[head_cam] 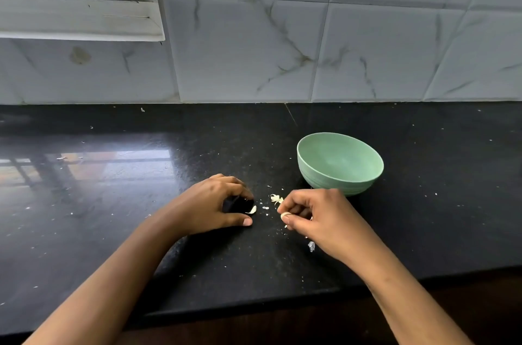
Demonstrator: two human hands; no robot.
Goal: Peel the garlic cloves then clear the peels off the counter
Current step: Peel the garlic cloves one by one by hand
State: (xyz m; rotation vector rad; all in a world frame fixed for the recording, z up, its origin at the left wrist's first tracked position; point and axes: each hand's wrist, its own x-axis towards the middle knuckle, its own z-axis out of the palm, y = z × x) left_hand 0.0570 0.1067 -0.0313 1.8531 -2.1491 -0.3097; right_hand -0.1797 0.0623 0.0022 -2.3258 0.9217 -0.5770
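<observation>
From the head camera, a person's two bare hands work low over a black polished counter (118,203) backed by grey-veined white wall tiles (282,48), with a window frame (82,17) at upper left. The right hand (316,220) pinches a pale garlic clove (285,214) between thumb and curled fingers, just above the counter. The left hand (214,203) rests on the stone, fingers bent into a loose claw around a dark gap, thumb tip down beside a curved scrap of peel (252,210); whether it holds anything inside cannot be told. More peels (276,199) lie between the two hands, and one piece (311,245) sits under the right wrist. A green bowl (339,164) stands just behind the right hand, with nothing visible inside. Fine white flecks dot the counter all around.
</observation>
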